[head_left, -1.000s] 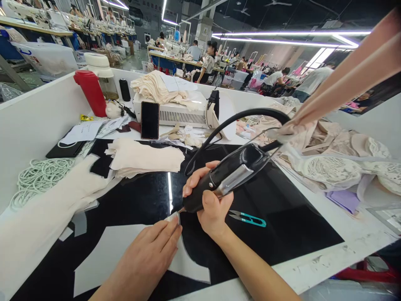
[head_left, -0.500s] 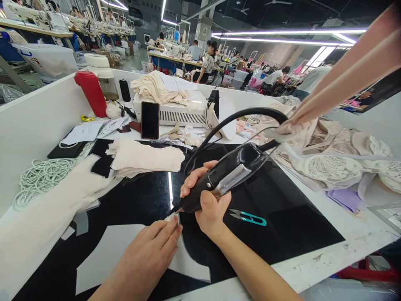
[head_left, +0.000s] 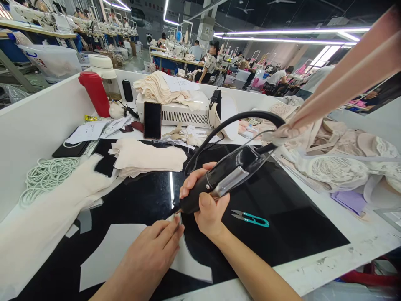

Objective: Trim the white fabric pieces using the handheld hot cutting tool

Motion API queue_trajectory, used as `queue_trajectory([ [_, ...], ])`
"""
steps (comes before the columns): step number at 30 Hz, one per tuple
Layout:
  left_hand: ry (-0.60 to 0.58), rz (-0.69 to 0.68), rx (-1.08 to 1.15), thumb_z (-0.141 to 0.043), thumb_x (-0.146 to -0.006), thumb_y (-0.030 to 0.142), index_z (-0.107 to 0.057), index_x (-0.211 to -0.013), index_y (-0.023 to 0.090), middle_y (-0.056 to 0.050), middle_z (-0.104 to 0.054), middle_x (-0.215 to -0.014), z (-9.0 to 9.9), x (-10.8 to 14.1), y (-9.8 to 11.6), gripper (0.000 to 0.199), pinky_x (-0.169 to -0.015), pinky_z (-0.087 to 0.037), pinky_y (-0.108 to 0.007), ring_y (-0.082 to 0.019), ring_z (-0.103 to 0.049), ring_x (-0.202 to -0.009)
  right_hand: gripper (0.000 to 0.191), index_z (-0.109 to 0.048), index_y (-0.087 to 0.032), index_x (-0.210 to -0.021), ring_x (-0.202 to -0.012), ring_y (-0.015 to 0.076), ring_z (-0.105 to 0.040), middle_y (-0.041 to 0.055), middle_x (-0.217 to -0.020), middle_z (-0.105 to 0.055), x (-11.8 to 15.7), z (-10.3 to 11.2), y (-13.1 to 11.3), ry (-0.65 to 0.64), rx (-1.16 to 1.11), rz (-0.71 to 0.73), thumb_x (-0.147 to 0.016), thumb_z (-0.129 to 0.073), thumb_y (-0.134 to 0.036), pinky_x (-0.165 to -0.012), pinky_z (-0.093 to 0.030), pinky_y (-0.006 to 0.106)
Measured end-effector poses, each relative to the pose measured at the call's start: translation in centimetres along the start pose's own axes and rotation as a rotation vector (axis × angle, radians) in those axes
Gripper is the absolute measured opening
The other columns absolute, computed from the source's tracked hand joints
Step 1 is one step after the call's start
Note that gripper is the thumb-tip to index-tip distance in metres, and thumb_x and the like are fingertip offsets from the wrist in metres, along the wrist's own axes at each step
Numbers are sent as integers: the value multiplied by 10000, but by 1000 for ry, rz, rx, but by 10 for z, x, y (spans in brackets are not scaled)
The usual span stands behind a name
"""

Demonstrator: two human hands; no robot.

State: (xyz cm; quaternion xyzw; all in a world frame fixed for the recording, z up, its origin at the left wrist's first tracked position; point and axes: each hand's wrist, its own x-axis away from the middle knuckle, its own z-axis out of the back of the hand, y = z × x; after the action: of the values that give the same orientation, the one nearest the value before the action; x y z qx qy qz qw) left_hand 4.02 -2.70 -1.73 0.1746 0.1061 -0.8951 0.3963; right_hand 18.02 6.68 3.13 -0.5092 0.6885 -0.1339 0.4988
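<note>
My right hand (head_left: 208, 200) is wrapped around a black corded hand tool (head_left: 225, 177) with a silver lever on its side. The tool tilts down to the left, and its thin metal tip touches the upper edge of a white cut panel (head_left: 191, 263). Right beside that tip, my left hand (head_left: 156, 246) lies over the panel with its fingers together, holding the edge; its thumb is hidden. The panel's left part (head_left: 109, 251) spreads out beyond the hand on the black board (head_left: 288, 225). Teal thread snips (head_left: 250, 218) lie right of my right wrist.
A stack of cream fabric pieces (head_left: 148, 156) lies behind my hands. At the left are a long cream fabric piece (head_left: 59, 209) and a coil of pale green cord (head_left: 46, 177). A phone (head_left: 152, 120) leans against a white vented box (head_left: 181, 115). Lace bras (head_left: 338, 167) heap at the right.
The view has shifted slightly, so the surroundings appear a little further right. Both hands and the tool keep nearly the same place at the panel's edge.
</note>
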Motion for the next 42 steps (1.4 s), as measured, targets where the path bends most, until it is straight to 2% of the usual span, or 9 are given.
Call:
queue_trajectory([
  [12,49,7,-4,-320,-1096,119,-693,-1243,78,-104,-737,-1265,-6,1,3,403,-886,-467,-373,-225,-653,-1051,397,-535,-285,-1255,-641,140,-609,-3,-879,-645,5,2,2,-14,15,-1,-922,-738,-364,-592,-519,317],
  [26,-7,19,-26,-373,-1079,124,-650,-1302,97,-107,-723,-1293,-9,5,3,357,-879,-463,-381,-242,-661,-1035,467,-474,-295,-1231,-618,159,-599,-10,-850,-635,5,3,5,-17,69,-47,-882,-758,-419,-576,-523,334],
  [33,23,15,-39,-339,-1093,131,-679,-1257,93,-110,-741,-1260,-7,1,2,380,-872,-481,-370,-227,-675,-992,365,-490,-294,-1211,-622,144,-612,-16,-873,-637,6,2,6,5,93,-15,-939,-708,-401,-609,-532,334],
  [38,13,-17,-41,-322,-1103,131,-690,-1245,87,-124,-739,-1275,0,-4,-1,397,-878,-500,-351,-210,-688,-1018,414,-520,-288,-1193,-619,137,-605,-27,-854,-642,-6,0,-6,21,85,8,-897,-763,-447,-573,-529,301],
  [42,-43,-36,-8,-334,-1098,133,-662,-1294,101,-131,-705,-1346,1,-2,-5,383,-927,-508,-375,-229,-679,-1144,411,-547,-290,-1188,-624,128,-602,-36,-848,-643,-11,4,-21,61,79,29,-887,-780,-445,-572,-532,282],
])
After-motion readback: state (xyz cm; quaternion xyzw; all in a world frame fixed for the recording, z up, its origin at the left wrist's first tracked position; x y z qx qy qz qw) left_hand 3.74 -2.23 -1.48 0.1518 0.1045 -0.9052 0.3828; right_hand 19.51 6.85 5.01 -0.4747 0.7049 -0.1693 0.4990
